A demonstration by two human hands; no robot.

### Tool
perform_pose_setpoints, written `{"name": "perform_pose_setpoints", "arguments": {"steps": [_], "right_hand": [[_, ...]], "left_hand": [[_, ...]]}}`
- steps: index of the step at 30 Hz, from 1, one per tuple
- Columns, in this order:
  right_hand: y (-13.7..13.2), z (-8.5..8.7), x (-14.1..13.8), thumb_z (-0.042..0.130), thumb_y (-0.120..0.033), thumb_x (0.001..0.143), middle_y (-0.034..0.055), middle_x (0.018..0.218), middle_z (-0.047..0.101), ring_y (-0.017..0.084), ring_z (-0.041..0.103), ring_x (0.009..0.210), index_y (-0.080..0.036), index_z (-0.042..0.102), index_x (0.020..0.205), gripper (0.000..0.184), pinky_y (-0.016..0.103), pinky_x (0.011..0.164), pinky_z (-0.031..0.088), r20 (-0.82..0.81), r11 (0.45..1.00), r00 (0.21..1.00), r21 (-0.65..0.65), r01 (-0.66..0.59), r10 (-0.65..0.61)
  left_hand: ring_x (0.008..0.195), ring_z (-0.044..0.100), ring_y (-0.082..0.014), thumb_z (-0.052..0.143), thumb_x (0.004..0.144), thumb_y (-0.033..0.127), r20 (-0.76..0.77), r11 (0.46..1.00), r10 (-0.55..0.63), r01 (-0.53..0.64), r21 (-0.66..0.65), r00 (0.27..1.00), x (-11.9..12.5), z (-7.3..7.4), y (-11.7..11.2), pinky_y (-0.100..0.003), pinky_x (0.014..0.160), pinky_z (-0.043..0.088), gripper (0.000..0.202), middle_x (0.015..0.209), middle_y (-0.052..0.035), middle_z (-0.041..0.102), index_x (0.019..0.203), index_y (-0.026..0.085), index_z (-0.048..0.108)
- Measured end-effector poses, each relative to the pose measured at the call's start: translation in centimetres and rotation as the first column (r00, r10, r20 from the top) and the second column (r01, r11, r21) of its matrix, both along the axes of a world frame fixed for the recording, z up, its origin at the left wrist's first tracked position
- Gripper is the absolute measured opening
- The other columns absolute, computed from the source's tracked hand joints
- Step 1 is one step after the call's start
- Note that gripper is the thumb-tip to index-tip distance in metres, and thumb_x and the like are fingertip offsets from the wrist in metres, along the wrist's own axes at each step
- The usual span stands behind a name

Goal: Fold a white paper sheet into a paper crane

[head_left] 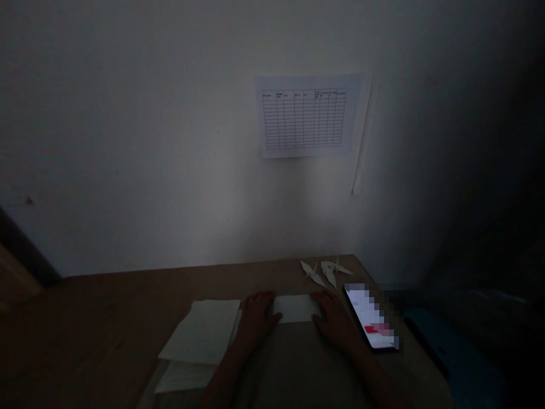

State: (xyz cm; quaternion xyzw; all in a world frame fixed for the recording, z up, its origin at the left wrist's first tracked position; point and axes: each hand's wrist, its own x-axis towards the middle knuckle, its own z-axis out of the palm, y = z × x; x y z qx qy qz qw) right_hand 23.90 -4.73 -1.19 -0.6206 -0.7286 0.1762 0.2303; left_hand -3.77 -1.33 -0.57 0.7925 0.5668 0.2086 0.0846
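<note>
A small white rectangle of paper (297,308) lies on the table between my two hands. On its left edge rests my left hand (258,313), thumb at the near corner and fingers at the far corner. My right hand (333,316) grips the right edge the same way. Beyond the right hand sit folded paper cranes (314,274), with another crane group (334,270) close beside them. To the left of my left hand lie loose white paper sheets (204,332), partly overlapping.
A phone (372,317) with a lit, partly blurred screen lies right of my right hand. The brown table (106,324) meets a wall (149,142) bearing a printed table sheet (304,116). A dark blue object (460,352) stands past the table's right edge. The room is dim.
</note>
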Motion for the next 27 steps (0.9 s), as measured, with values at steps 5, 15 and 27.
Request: {"name": "perform_pose_setpoints", "arguments": {"steps": [5, 15, 27], "right_hand": [[0.0, 0.1, 0.0, 0.058, -0.030, 0.088, 0.0073, 0.160, 0.050, 0.027, 0.032, 0.155, -0.020, 0.055, 0.150, 0.063, 0.044, 0.129, 0.025, 0.008, 1.000, 1.000, 0.013, -0.028, 0.027], [0.1, 0.3, -0.3, 0.059, -0.027, 0.086, 0.0070, 0.154, 0.055, 0.028, 0.038, 0.150, -0.022, 0.064, 0.139, 0.054, 0.045, 0.128, 0.026, -0.002, 0.999, 1.000, 0.033, -0.028, 0.028], [0.0, 0.7, -0.4, 0.059, -0.017, 0.082, 0.0040, 0.143, 0.061, 0.027, 0.043, 0.145, -0.029, 0.065, 0.128, 0.048, 0.044, 0.124, 0.030, -0.042, 0.998, 0.998, 0.050, -0.037, 0.039]], "left_hand": [[0.136, 0.056, -0.0319, 0.076, 0.082, 0.027, 0.000, 1.000, 0.006, -0.006, -0.015, 1.000, 0.2, 0.4, -0.2, -0.051, 0.119, 0.035, 0.046, 0.143, -0.0090, 0.067, 0.128, 0.025, 0.070], [0.145, 0.046, -0.0350, 0.074, 0.089, 0.036, -0.038, 0.997, 0.017, -0.020, -0.079, 0.999, 1.1, 1.1, -0.7, -0.062, 0.124, 0.023, 0.049, 0.155, -0.0056, 0.058, 0.137, 0.032, 0.067], [0.143, 0.048, -0.0321, 0.071, 0.089, 0.032, -0.005, 0.996, 0.032, -0.032, -0.085, 0.999, 1.2, 1.6, -0.7, -0.058, 0.123, 0.026, 0.040, 0.152, -0.0064, 0.060, 0.129, 0.029, 0.068]]}}
